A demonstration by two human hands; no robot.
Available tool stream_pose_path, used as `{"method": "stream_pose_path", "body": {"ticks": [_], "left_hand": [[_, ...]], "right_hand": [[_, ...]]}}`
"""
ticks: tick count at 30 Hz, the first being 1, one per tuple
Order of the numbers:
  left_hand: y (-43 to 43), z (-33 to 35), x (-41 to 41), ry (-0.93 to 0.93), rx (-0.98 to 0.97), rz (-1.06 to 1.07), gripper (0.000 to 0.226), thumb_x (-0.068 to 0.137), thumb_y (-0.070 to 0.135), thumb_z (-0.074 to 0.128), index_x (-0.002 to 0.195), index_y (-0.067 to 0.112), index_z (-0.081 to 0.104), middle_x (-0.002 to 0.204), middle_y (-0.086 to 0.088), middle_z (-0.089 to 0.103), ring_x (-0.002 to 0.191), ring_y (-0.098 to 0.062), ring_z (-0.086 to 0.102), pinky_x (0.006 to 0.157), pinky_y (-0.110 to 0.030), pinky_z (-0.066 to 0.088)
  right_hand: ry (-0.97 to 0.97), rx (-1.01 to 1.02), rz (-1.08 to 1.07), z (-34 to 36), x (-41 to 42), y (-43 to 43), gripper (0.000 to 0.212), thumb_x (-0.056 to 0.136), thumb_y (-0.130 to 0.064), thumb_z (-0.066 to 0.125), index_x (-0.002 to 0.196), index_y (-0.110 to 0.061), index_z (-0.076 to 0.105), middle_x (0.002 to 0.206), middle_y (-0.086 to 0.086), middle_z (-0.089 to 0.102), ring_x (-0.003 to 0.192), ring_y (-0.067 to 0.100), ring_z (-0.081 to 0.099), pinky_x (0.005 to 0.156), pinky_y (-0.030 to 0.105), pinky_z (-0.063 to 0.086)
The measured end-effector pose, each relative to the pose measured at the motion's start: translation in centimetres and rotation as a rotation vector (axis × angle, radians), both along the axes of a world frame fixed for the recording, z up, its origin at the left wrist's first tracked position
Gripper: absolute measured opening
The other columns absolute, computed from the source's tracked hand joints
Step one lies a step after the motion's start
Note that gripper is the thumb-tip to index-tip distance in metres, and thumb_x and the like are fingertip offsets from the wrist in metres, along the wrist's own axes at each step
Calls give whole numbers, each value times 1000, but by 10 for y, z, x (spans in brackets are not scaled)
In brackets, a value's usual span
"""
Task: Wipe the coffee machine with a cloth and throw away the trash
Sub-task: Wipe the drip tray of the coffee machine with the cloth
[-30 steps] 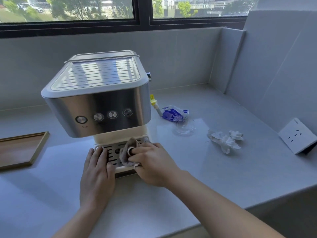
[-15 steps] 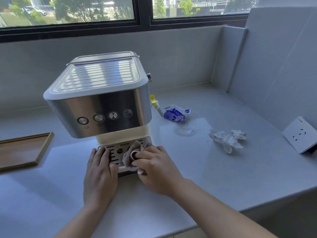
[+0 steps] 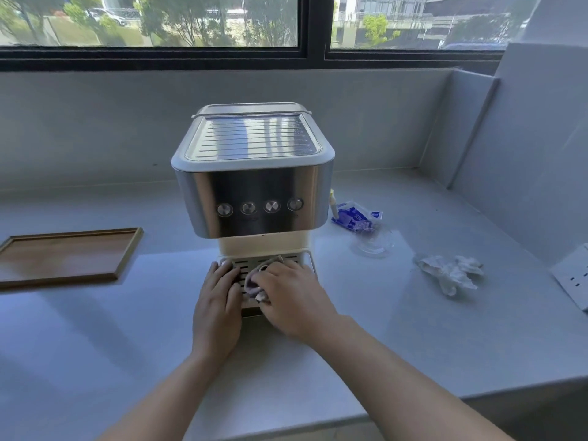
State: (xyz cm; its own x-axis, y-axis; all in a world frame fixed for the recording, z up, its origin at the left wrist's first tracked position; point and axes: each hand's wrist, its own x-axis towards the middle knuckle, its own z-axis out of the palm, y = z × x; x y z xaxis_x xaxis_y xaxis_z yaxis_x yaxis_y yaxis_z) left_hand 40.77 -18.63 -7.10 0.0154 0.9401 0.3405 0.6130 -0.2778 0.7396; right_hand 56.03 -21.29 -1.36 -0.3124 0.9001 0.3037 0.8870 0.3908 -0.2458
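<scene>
A steel and white coffee machine [image 3: 254,186] stands on the grey counter. My right hand [image 3: 292,297] presses a bunched grey cloth [image 3: 253,281] onto the machine's slotted drip tray [image 3: 245,265]. Flat beside it lies my left hand [image 3: 218,307], its fingertips on the tray's left part and front edge. To the right of the machine lie trash items: a blue and white wrapper [image 3: 354,216], a clear plastic lid [image 3: 374,245] and a crumpled white tissue [image 3: 448,272].
A wooden tray [image 3: 63,259] lies at the left on the counter. A white power strip [image 3: 572,275] sits at the right edge. Grey walls close the back and right sides. The counter's front edge [image 3: 413,409] runs near me.
The view has swung left, so the machine now appears centred. My hands stay on the drip tray, the right one shifted slightly with the cloth.
</scene>
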Motion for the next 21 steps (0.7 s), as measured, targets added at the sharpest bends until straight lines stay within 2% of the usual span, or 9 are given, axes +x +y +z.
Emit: {"method": "stream_pose_path", "body": {"ticks": [2, 4, 7, 9, 10, 12, 16, 19, 21], "left_hand": [[-3, 4, -5, -125, -21, -35, 36, 95, 34, 36, 121, 51, 52, 146, 17, 43, 144, -2, 23, 108, -12, 22], [-6, 3, -7, -185, -35, -66, 46, 89, 46, 38, 135, 50, 46, 151, 16, 41, 146, -5, 24, 114, -32, 29], [-11, -3, -4, 91, 135, -158, 65, 89, 63, 41, 148, 37, 34, 158, 14, 30, 149, -4, 12, 121, -39, 15], [-10, -4, -2, 207, 169, -172, 74, 86, 74, 39, 148, 34, 36, 157, 14, 31, 148, -3, 15, 123, -39, 7], [-10, -3, -1, 216, 166, -161, 78, 83, 77, 41, 146, 30, 40, 155, 13, 35, 146, -4, 22, 123, -41, 8], [-9, -3, 0, 227, 201, -139, 77, 80, 72, 52, 138, 22, 51, 146, 7, 47, 138, -10, 39, 122, -46, 14], [-10, 3, 3, 202, 321, -154, 58, 73, 50, 64, 119, 14, 64, 126, 0, 63, 119, -14, 50, 119, -37, 21], [-10, 15, 3, 187, 315, -199, 40, 68, 37, 73, 99, 13, 67, 99, 3, 69, 99, -18, 50, 103, -35, 38], [-12, 23, 2, 160, 234, -214, 34, 65, 28, 81, 92, 14, 65, 84, 5, 63, 82, -19, 49, 83, -34, 47]], "right_hand": [[-44, -12, 80, 1, -4, 10, 34, 89, -27, 55, 124, -26, 57, 122, -1, 58, 109, 24, 52, 89, 40, 41], [-51, -15, 116, 4, 2, 15, 52, 85, -33, 61, 135, -30, 47, 137, -4, 47, 118, 24, 48, 95, 41, 39], [19, 11, -55, 5, 26, 8, 82, 67, -51, 65, 141, -36, 33, 148, -2, 38, 125, 27, 41, 97, 44, 38], [-7, -40, -241, 0, 45, -6, 90, 57, -73, 59, 136, -38, 36, 136, 0, 46, 116, 28, 45, 89, 41, 42], [5, -113, -301, -2, 52, -12, 90, 55, -78, 57, 133, -37, 38, 122, 1, 49, 109, 27, 48, 84, 38, 45], [100, -251, -338, -6, 53, -17, 74, 64, -69, 65, 126, -34, 44, 102, 2, 43, 94, 28, 52, 74, 35, 48], [116, -234, -334, -4, 35, -14, 38, 74, -38, 71, 106, -23, 56, 97, 3, 35, 72, 32, 50, 67, 34, 47], [121, -192, -322, -3, 24, -15, 30, 73, -26, 70, 99, -14, 58, 96, 2, 38, 75, 34, 51, 63, 32, 38], [182, -200, -278, 0, 15, -13, 35, 72, -21, 70, 105, -16, 60, 99, 3, 47, 82, 33, 55, 64, 30, 35]]}}
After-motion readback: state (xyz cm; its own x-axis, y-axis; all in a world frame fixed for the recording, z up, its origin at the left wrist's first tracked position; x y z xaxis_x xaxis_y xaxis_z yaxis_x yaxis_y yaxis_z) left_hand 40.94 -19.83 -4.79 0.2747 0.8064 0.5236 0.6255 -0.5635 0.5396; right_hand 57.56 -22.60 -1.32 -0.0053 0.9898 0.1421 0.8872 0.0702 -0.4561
